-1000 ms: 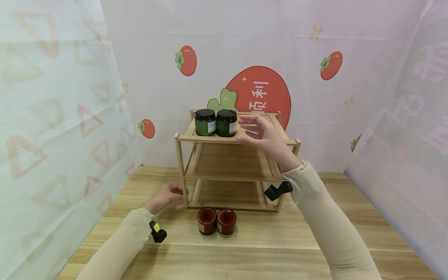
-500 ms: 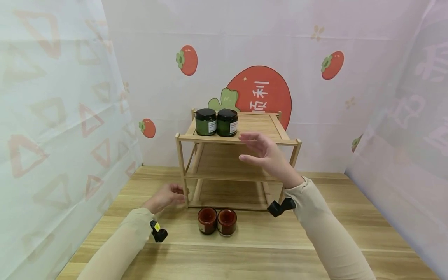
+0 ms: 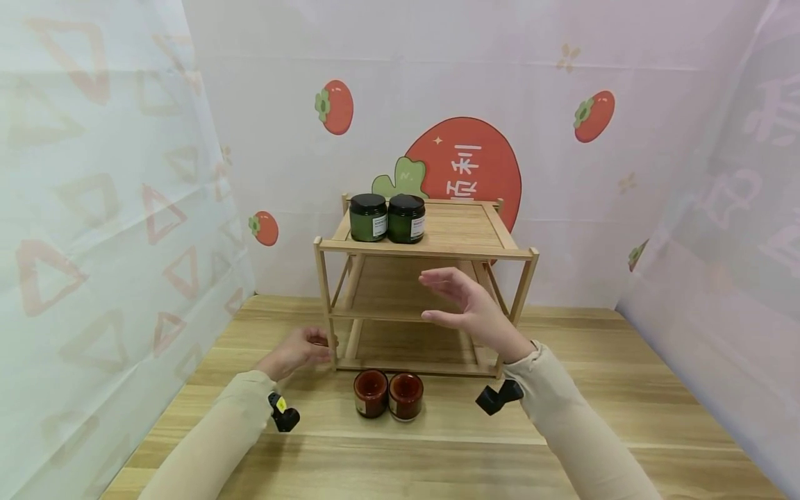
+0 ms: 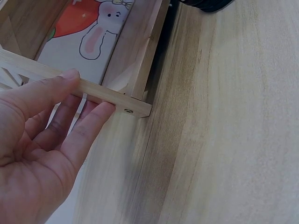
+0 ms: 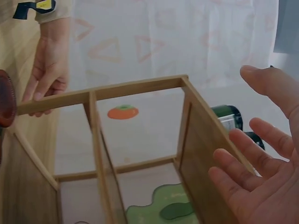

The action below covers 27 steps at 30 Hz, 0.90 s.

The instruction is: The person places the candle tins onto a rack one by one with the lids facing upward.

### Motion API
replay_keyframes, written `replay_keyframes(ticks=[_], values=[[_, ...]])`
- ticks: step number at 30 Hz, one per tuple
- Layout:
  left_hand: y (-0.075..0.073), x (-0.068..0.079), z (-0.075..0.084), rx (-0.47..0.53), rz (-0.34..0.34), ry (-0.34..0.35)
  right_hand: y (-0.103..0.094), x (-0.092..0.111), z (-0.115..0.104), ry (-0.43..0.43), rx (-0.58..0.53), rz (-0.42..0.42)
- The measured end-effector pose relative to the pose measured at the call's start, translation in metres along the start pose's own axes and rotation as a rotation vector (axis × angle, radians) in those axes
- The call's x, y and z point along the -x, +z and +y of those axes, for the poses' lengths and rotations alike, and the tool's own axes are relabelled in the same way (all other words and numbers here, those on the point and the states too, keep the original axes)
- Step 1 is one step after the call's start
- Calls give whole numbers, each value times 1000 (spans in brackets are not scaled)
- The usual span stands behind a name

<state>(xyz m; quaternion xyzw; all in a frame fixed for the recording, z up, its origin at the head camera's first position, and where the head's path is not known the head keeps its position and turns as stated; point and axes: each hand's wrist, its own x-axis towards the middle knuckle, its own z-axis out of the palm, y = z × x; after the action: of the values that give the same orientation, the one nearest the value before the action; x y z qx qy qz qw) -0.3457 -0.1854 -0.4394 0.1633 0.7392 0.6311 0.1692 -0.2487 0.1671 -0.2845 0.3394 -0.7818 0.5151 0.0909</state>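
Note:
A three-tier wooden shelf rack (image 3: 465, 229) stands on the table. My left hand (image 3: 298, 353) pinches its front left post low down; in the left wrist view the thumb lies on one side of the post (image 4: 119, 99) and fingertips on the other. Two green jars (image 3: 367, 219) with black lids sit side by side on the left half of the top tier. My right hand (image 3: 471, 310) is in front of the middle tier, holding nothing, its fingers spread and slightly bent. Before the rack, two dark red glass cups (image 3: 405, 399) stand close together on the table.
The wooden table (image 3: 475, 458) extends around the rack. Behind it hangs a white cloth backdrop (image 3: 262, 139) printed with persimmons, and cloth walls rise at both sides. A black wrist camera (image 3: 498, 397) juts from the right sleeve.
My right hand has come down from beside the green jars at the top tier to the height of the middle tier. The left hand, jars and cups have stayed put.

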Motion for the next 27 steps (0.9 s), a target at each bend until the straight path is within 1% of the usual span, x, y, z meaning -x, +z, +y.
replay_keyframes(ticks=[4, 10, 16, 22, 27], values=[[0, 0, 0, 0, -5, 2, 8, 6, 10, -2, -4, -1], [1, 1, 1, 9, -3, 1, 19, 13, 25, 48, -12, -29], [2, 0, 1, 6, -3, 8, 29, 21, 42, 70, 16, -76], [1, 0, 1, 4, -14, 14, 39, 30, 58, 129, 20, -111], [1, 0, 0, 8, -2, 5, 46, 38, 71, 161, 20, -133]])
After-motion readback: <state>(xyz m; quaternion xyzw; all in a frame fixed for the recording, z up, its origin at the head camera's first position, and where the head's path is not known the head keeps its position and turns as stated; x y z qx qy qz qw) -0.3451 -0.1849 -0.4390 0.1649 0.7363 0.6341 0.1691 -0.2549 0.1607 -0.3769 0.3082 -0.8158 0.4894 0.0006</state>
